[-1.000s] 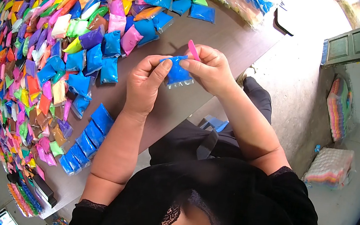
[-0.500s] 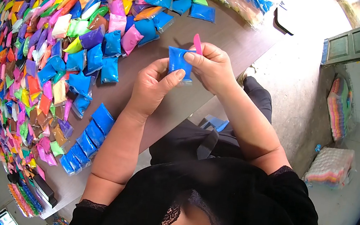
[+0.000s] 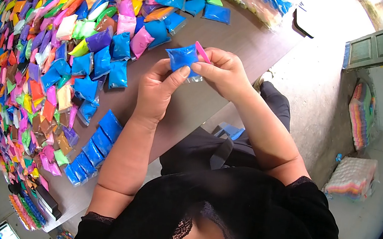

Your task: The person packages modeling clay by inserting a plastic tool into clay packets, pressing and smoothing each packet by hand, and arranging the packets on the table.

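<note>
A small clear packet of blue, clay-like material [image 3: 179, 56] is held up over the table edge between both hands. My left hand [image 3: 159, 86] is closed on its lower left side, thumb across the front. My right hand [image 3: 224, 73] pinches the packet's right side and also grips a slim pink plastic stick [image 3: 203, 52], which lies along that side. The stick's lower end is hidden by the fingers. Left of my left forearm, a row of overlapping blue packets [image 3: 95, 152] rests on the table.
A large heap of packets in many colours [image 3: 50, 52] covers the left of the brown table [image 3: 173, 107]. Bagged goods [image 3: 259, 7] lie at the far end. A black box-like item [image 3: 47, 202] sits near the lower left corner. Wrapped stacks [image 3: 351, 177] stand on the floor at right.
The blue packet has tipped and shifted slightly left and up. The pink stick has swung from upright to slanting along the packet's right side. Both hands keep their hold.
</note>
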`<state>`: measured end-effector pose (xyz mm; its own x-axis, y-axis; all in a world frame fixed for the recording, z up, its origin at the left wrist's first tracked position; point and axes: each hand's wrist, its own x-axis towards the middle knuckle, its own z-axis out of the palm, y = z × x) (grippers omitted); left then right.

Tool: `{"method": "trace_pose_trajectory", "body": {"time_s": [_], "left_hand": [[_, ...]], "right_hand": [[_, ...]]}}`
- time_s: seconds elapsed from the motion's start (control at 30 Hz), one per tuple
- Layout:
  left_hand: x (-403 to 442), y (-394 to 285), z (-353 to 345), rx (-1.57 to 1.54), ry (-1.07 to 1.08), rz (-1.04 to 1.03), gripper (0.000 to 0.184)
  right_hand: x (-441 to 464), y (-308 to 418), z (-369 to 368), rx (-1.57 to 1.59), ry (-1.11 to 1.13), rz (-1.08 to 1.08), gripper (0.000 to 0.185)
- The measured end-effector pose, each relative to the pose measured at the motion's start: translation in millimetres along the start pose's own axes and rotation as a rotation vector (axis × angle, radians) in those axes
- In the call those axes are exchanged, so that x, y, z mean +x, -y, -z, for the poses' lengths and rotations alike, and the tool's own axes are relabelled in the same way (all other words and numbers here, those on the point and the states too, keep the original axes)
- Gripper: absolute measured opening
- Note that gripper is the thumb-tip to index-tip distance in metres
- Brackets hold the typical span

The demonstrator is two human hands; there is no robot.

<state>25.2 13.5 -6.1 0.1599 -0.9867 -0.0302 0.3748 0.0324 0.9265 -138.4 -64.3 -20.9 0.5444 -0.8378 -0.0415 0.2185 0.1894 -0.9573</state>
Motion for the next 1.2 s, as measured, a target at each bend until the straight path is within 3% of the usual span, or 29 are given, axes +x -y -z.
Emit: {"method": "trace_pose_trajectory", "body": {"time_s": [0.27, 0.53, 0.6, 1.03, 1.2], "left_hand": [[0.2, -2.8, 1.6, -0.165, 0.031, 0.076, 0.024], [0.0, -4.0, 2.9, -0.096, -0.007, 0.023, 0.021], [0.0, -3.9, 3.1, -0.073, 0.008, 0.017, 0.02], [0.2, -2.9, 5.3, -0.056, 0.028, 0.055, 0.019], [0.5, -5.2, 2.5, 0.007, 0.029, 0.044, 0.017]], "right_hand": [[1.4, -7.1, 7.0, -0.027, 0.091, 0.086, 0.009], [-0.4, 4.7, -1.0, 0.083, 0.055, 0.03, 0.019], [-1.2, 5.5, 6.0, 0.042, 0.11, -0.032, 0.012], [-0.5, -1.3, 5.9, 0.016, 0.135, 0.06, 0.01], [-0.4, 1.3, 5.3, 0.032, 0.107, -0.034, 0.009]]}}
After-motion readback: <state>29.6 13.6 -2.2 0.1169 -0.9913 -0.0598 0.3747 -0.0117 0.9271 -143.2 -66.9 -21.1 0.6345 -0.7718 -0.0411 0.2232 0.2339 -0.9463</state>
